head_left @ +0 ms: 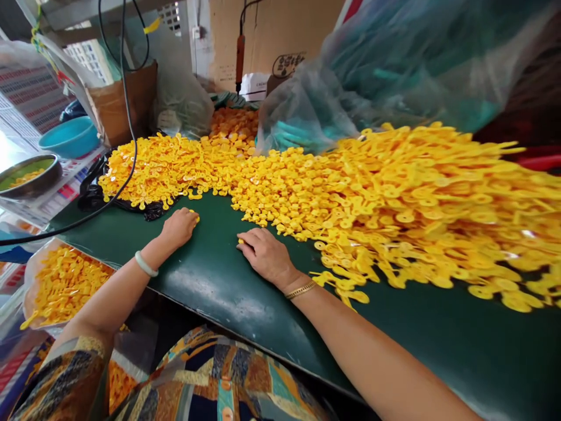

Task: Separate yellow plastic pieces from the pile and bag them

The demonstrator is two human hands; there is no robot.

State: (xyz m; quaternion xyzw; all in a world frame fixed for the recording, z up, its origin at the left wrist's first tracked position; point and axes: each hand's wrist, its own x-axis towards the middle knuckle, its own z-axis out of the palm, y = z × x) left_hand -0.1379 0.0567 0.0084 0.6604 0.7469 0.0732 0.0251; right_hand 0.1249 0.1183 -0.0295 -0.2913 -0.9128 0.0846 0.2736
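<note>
My left hand (179, 227) is closed over the green tabletop (210, 280), and a bit of yellow plastic pokes out by its fingertips. Opposite it, my right hand (265, 254) pinches a small yellow plastic piece (241, 241) between thumb and forefinger. Just beyond both hands spreads a heap of small knobby yellow pieces (276, 187). On the right, it merges into a taller pile of long flat yellow pieces with round ends (416, 193). Behind my left hand is a pile of yellow ringed pieces (153, 166).
A screwdriver-like orange tool (240, 58) hangs above the back of the table. A black cable (127, 111) loops across the left. Clear plastic bags (372, 76) stand behind the piles. A bag of yellow parts (70, 283), a blue basin (70, 137) and a metal bowl (55, 172) are leftward.
</note>
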